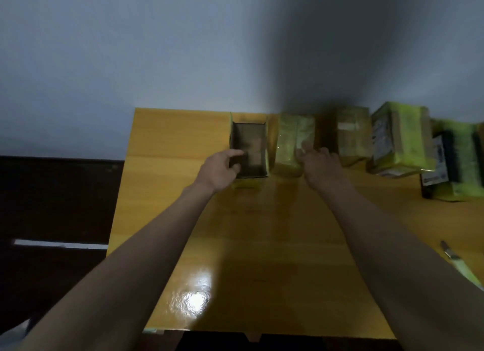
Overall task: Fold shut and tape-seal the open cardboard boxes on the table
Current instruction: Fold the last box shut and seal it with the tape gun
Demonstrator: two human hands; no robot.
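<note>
An open cardboard box [251,143] with a green outside stands at the far middle of the yellow table [262,232], its brown inside showing. My left hand [220,171] grips the box's near left wall, thumb over the rim. Right beside it stands a closed, taped green box [293,143]. My right hand [320,167] hovers at that box's near right corner with fingers spread and loosely bent, holding nothing; whether it touches the box is blurred.
Three more closed, taped boxes [353,138] [400,138] [455,164] line the far right of the table. A knife [458,264] lies near the right edge. A grey wall rises behind the table and dark floor lies left.
</note>
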